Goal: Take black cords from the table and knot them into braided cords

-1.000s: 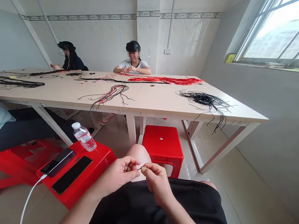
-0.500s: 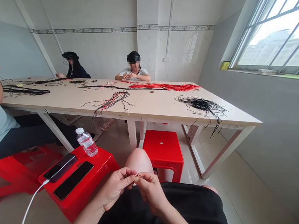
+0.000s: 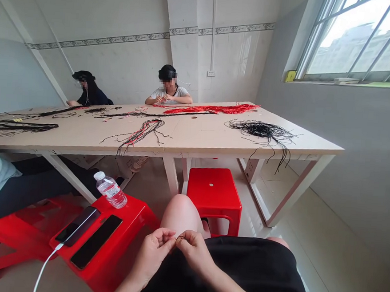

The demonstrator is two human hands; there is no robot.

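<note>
Over my lap, my left hand [image 3: 154, 252] and my right hand [image 3: 194, 250] meet fingertip to fingertip, both closed in a pinch. A thin dark cord [image 3: 182, 237] shows as a small curve at the right fingertips; most of it is hidden by the fingers. The left thumb and forefinger press together right beside it, at the same spot. On the table ahead lie a bundle of black and red cords [image 3: 144, 132], a tangled heap of black cords [image 3: 258, 129] and a long bunch of red cords [image 3: 214, 108].
A red stool [image 3: 213, 189] stands before my knee. Left of me, another red stool [image 3: 128, 219] carries a water bottle [image 3: 110, 191] and two phones [image 3: 96, 242]. The table [image 3: 195, 137] runs across the front. Two people sit behind it; another sits at far left.
The view has tilted and shifted slightly. My hands stay together in a pinch and sit a little lower in the picture; the fingers have moved only slightly.
</note>
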